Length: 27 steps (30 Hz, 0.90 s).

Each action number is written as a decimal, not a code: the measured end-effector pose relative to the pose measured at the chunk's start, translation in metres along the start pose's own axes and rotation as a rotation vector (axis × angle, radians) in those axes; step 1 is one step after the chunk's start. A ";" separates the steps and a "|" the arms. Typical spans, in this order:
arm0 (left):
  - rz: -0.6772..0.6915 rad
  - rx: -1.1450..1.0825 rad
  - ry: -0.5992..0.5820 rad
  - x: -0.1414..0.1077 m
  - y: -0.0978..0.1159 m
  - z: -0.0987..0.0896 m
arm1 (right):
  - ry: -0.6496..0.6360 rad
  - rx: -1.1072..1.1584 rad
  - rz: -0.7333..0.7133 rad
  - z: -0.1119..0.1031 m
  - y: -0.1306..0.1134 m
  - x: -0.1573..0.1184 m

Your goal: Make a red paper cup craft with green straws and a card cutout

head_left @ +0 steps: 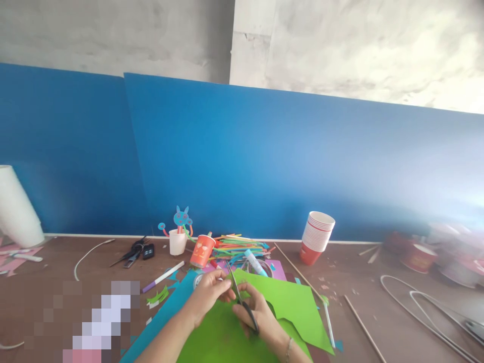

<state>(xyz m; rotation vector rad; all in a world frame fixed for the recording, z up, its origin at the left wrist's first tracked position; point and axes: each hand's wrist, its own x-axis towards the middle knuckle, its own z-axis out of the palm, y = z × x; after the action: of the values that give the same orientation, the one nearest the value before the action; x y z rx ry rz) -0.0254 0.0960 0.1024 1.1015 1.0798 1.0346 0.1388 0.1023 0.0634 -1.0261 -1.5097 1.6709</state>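
My right hand [255,310] grips a pair of scissors [249,318] by its black handles, the blades slanting up and away to the left. Just left of the blades, my left hand [212,295] is closed in a pinch; whatever its fingertips hold is too small or hidden to make out. Both hands are above a bright green paper sheet [212,340] with a cut edge on its right part. Blue paper [151,330] sticks out from under it on the left. A glue stick [255,263] lies just beyond my hands.
Paper straws or sticks [236,247] lie heaped at the back, beside a red cup [202,250] and a white cup [177,243] with a blue paper figure. Stacked paper cups [318,234] stand right. A marker [162,277], keys [148,251], a cable [416,307] and wooden sticks [363,327] lie around.
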 end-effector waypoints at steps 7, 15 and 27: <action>0.004 -0.002 -0.003 0.002 -0.001 -0.002 | 0.013 -0.013 -0.002 0.002 -0.003 -0.002; 0.011 -0.017 -0.033 0.002 0.000 -0.002 | 0.006 -0.024 -0.001 0.000 -0.001 -0.001; -0.013 -0.022 -0.022 0.002 0.002 -0.006 | 0.004 -0.042 0.013 -0.002 -0.003 -0.001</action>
<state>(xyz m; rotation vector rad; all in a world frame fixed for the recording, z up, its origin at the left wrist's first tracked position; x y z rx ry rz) -0.0311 0.0996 0.1037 1.0850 1.0542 1.0199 0.1405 0.1025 0.0660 -1.0624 -1.5446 1.6514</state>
